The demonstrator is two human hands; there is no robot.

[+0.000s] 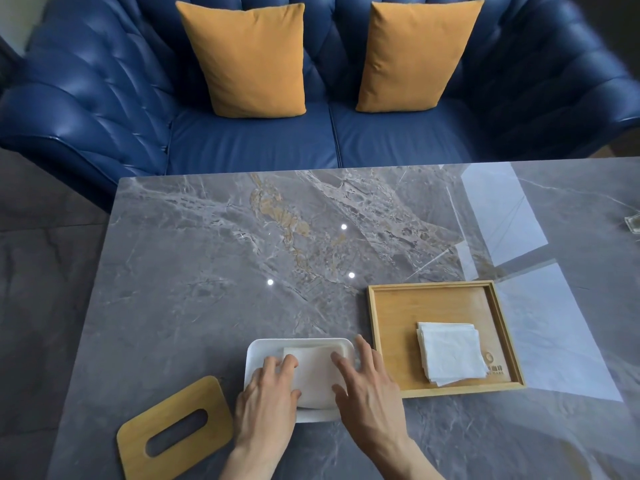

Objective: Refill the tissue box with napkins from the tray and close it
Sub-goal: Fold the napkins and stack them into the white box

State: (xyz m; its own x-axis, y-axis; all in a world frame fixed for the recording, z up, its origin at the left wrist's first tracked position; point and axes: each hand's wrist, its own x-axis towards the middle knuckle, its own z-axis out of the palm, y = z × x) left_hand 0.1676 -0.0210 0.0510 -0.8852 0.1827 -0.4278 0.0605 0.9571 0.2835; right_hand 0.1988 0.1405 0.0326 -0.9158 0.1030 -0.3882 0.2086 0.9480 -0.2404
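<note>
A white tissue box point(257, 351) stands open near the table's front edge, with a stack of white napkins point(317, 370) lying inside it. My left hand point(268, 396) rests on the left side of that stack, fingers bent onto it. My right hand point(367, 386) lies spread over the stack's right side and the box rim. The box's wooden lid point(173, 431), with an oval slot, lies flat on the table left of the box. To the right, a wooden tray point(429, 303) holds another stack of napkins point(450, 353).
The grey marble table point(242, 254) stretches away from me. Behind it stands a blue sofa point(242, 143) with two orange cushions point(249, 60). A small glass object point(633, 223) sits at the table's right edge.
</note>
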